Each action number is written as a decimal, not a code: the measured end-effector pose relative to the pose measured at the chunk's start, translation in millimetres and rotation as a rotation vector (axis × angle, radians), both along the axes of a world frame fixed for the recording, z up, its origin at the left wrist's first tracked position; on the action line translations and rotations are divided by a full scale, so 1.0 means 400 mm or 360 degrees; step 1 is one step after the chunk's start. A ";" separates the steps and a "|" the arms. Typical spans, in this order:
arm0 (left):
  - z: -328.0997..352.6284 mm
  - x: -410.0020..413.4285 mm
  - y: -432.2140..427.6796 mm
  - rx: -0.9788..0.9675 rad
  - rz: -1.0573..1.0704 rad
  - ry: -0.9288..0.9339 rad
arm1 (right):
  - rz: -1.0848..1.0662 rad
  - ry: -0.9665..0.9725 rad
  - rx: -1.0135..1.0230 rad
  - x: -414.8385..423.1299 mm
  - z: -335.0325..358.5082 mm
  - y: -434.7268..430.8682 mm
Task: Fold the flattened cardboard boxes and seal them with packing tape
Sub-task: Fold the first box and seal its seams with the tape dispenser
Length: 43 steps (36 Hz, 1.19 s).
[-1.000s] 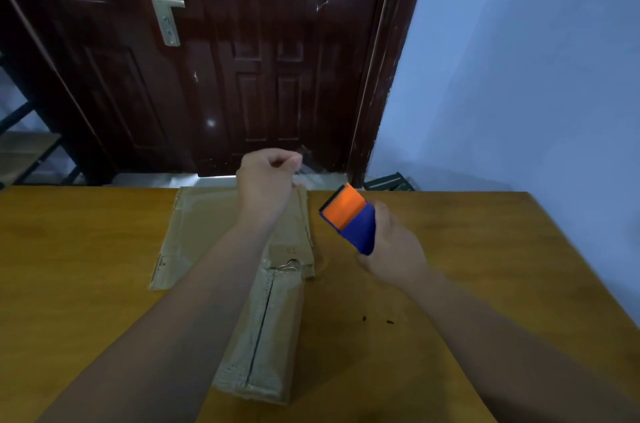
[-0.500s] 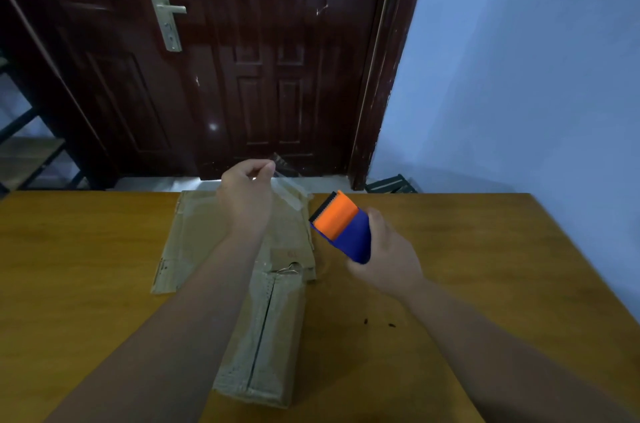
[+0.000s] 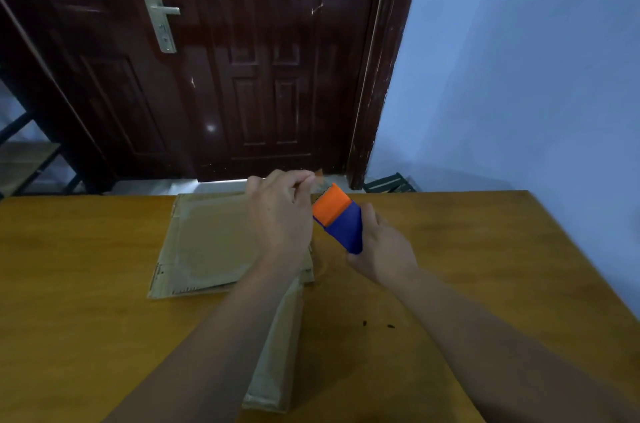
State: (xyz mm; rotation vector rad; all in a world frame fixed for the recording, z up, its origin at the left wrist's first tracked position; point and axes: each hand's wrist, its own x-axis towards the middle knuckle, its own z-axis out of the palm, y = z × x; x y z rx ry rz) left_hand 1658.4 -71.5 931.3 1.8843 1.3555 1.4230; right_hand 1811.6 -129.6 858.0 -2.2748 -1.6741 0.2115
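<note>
the left hand (image 3: 280, 218), at the centre of the frame, has its fingers curled, thumb and forefinger pinched together right at the toothed front edge of the dispenser (image 3: 337, 218). what it pinches is probably the free end of the tape, though the strip itself is too faint to make out. the right hand (image 3: 381, 249), just right of centre, grips the dispenser's blue body, orange end tilted up toward the left hand.

the step looks like drawing out a length of tape. to do it well, the left hand should keep the end pinched by its edge and pull straight away from the teeth, while the right hand holds the dispenser steady, so the strip comes off flat and does not fold onto itself. the tape should go down only once a seam is lined up.

the flat cardboard (image 3: 207, 242) lies on the table (image 3: 485, 266) left of centre, partly under the left wrist. a long box (image 3: 277, 360) runs from it toward the bottom of the frame, under the left forearm. both lie collapsed, so likely nothing is in them; their insides do not show.
</note>
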 end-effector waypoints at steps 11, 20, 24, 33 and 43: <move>-0.086 -0.013 -0.022 0.1029 0.0243 0.0901 | -0.0125 0.0300 -0.0100 -0.047 -0.002 0.004; -0.161 0.013 -0.040 0.0816 0.0177 0.1403 | -0.0316 0.1018 -0.0138 -0.067 0.023 0.031; -0.169 0.013 -0.041 0.0694 0.0111 0.1479 | -0.0419 0.1656 -0.0082 -0.064 0.034 0.028; -0.187 -0.005 -0.021 0.0741 0.0039 0.1535 | -0.0705 0.2476 0.0051 -0.069 0.044 0.028; -0.197 -0.004 0.004 0.0872 0.0082 0.1476 | -0.0770 0.2437 -0.0005 -0.073 0.037 0.050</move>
